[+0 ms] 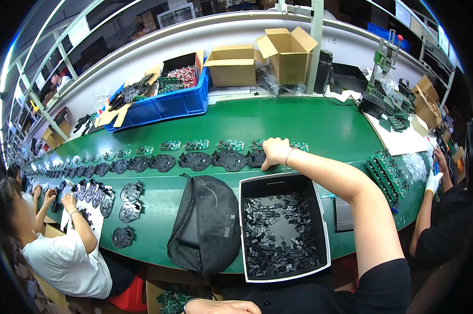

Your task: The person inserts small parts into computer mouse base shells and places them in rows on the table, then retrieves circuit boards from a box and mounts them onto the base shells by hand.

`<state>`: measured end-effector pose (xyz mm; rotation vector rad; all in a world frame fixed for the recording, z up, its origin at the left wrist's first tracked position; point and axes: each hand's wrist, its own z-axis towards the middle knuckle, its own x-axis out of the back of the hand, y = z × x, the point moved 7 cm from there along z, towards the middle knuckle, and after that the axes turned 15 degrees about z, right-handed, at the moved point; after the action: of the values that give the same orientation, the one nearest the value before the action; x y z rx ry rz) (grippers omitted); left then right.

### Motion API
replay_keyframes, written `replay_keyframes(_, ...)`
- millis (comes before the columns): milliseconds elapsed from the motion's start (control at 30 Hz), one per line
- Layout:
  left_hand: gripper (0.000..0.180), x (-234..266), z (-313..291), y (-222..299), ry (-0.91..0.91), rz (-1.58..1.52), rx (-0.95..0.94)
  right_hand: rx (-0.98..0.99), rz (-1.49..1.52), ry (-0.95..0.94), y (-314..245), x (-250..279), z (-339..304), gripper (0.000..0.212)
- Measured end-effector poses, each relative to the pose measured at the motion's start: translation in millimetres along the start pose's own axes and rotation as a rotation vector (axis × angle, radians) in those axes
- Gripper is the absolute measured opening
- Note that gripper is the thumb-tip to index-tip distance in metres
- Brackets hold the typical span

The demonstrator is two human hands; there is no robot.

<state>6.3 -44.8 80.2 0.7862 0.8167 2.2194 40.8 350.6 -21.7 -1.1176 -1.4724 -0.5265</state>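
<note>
My right hand (276, 153) reaches across the green bench to a row of black plastic shells. Its bent fingers are closed at the right end of one shell (255, 158); whatever they pinch is hidden beneath them. Small green circuit boards (230, 145) lie in a line behind the shells. Under my right forearm is a black bin with a white rim (326, 240), holding many small black plastic pieces (278, 256). My left hand (223, 306) is low at the picture's bottom edge, back upward, its fingers mostly cut off, above a box of green boards (172, 302).
Left of the bin lies a black mesh bag (207, 225). A blue crate (163, 107) and open cardboard boxes (231, 65) stand along the back. Stacked circuit boards (387, 178) are at the right. One co-worker (64, 256) sits left; another's gloved hand (434, 181) is at right.
</note>
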Motion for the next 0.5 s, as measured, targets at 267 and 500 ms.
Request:
replay_keyframes(267, 0.012, 2, 6, -8, 0.048, 0.077, 0.091, 0.002, 0.070, 0.014, 12, 2, -1, 0.075)
replay_keyframes(500, 0.008, 0, 8, -2, -0.041, -0.032, 0.005, -0.031, 0.076, 0.009, 18, 5, 15, 0.081)
